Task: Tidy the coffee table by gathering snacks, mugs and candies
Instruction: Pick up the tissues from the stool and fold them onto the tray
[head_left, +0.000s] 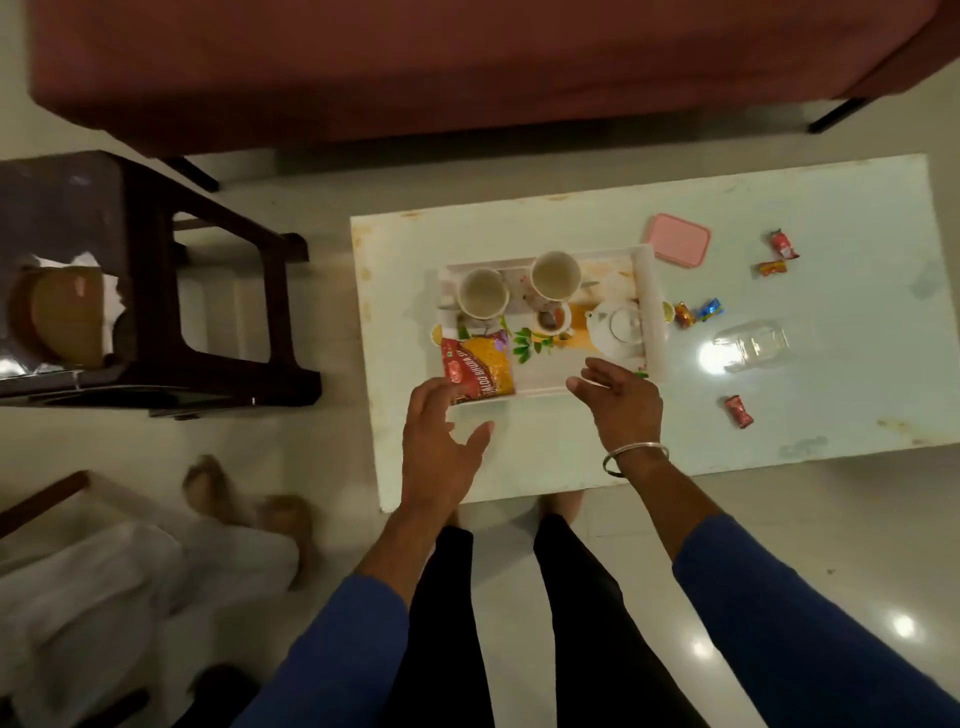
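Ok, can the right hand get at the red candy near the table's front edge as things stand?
Probably yes. The right hand is open and empty, and the red candy lies alone on bare table just to its right, with nothing between them.

Both arms wear long blue fabric sleeves (810, 613). The right wrist carries a thin silver metal bangle (635, 457). Legs wear black trousers (571, 623).
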